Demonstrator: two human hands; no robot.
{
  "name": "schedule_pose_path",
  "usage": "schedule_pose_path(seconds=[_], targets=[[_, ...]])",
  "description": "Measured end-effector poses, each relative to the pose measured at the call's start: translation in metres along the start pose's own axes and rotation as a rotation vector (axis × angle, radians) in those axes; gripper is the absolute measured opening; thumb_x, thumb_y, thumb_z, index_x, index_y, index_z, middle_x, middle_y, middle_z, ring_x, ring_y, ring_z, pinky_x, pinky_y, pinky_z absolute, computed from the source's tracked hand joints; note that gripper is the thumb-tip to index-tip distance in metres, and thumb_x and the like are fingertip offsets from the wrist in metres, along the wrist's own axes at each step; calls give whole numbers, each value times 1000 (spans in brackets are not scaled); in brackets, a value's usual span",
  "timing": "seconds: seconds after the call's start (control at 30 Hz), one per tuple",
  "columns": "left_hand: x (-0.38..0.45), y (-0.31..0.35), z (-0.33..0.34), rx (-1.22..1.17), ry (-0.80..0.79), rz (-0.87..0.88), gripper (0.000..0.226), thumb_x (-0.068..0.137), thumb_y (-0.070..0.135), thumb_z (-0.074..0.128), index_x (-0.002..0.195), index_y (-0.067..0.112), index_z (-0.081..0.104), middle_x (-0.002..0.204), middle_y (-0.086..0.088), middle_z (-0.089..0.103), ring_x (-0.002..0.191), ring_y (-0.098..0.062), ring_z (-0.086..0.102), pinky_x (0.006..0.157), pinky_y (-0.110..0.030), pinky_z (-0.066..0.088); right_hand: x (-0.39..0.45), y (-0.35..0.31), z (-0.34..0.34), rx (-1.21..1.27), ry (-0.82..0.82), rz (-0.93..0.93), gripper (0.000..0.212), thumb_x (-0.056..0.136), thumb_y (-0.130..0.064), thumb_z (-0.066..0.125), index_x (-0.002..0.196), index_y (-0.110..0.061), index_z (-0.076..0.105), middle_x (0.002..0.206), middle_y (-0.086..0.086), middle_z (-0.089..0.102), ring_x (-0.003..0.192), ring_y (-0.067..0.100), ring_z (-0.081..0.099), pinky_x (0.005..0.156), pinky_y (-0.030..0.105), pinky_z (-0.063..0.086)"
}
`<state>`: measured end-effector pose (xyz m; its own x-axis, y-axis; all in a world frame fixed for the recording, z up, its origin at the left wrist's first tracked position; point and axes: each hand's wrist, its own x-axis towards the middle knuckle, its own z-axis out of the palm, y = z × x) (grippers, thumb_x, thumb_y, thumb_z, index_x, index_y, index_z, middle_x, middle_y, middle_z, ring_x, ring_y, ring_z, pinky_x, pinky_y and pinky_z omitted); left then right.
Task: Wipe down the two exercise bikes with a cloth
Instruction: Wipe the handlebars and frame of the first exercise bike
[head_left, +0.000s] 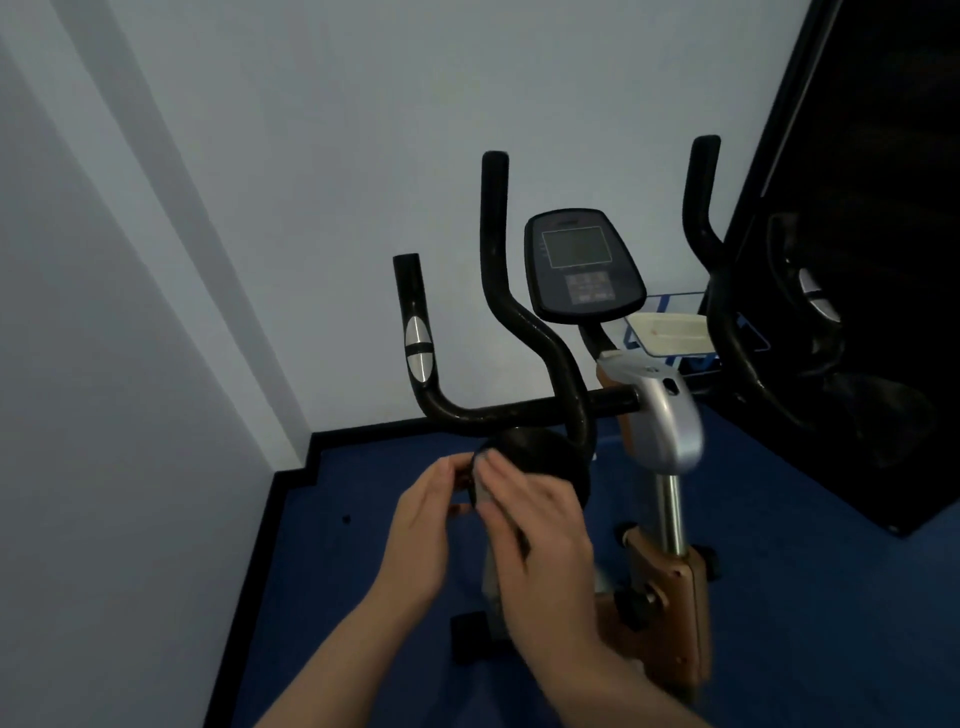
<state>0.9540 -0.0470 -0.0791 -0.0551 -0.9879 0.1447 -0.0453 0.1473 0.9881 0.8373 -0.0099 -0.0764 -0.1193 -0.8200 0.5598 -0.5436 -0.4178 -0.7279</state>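
Observation:
An exercise bike stands in front of me, with black handlebars (519, 332), a grey console (582, 265) and a silver stem (667, 415) over a tan frame (670, 587). Below the handlebar crossbar, my left hand (421, 530) and my right hand (540, 540) meet on a dark, rounded piece that looks like the cloth (530, 457). My left fingers curl onto its left edge. The fingers of my right hand lie over its front, and my palm hides the cloth's lower part. The image is dim and slightly blurred.
A pale wall closes the left side and the back, and the bike sits in that corner on a blue floor (363, 571). A large dark panel (857, 260) leans at the right, close to the right handlebar. A white box (670, 332) lies behind the console.

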Motion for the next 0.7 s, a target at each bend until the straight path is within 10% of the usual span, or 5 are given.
schedule_pose_path(seconds=[0.53,0.7], targets=[[22,16,14,-17,-121,-8,42,95,43,30,120,31,62,111,17,70,109,6,60,86,-6,42,23,-4,2,-3,80,125,33,90,-7,66,122,-17,68,111,-6,64,107,-1,56,94,10,42],[23,19,19,-12,-102,-39,49,94,49,29,120,29,65,102,13,73,98,-2,67,79,-12,49,-10,1,-15,-82,-115,-25,49,94,-20,61,142,-21,49,145,-10,48,135,0,38,109,16,32]])
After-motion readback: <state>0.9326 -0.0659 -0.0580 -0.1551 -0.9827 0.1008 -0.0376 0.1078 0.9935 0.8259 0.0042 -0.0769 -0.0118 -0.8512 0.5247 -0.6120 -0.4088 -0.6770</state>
